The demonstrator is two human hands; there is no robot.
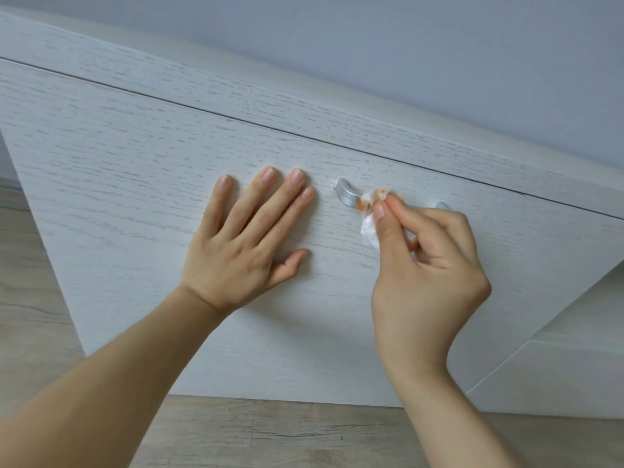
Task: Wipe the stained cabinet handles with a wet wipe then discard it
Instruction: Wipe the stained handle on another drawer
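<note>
Pinching one crumpled wet wipe [368, 228] with curled fingers, the right hand [427, 265] presses it against the single silver handle [347, 195] on the white cabinet drawer [135, 170]. Orange stains mark the wipe. The left hand [246, 244] lies flat on the drawer front, fingers straight and spread, just beside the handle.

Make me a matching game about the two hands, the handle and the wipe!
Things:
1. left hand
2. right hand
3. cabinet handle
4. wet wipe

States:
A. silver, fixed to the white cabinet front
B. lies flat on the cabinet front
C. white with orange stains
D. pinches the wipe against the handle

Pairs: 1-B, 2-D, 3-A, 4-C
</note>
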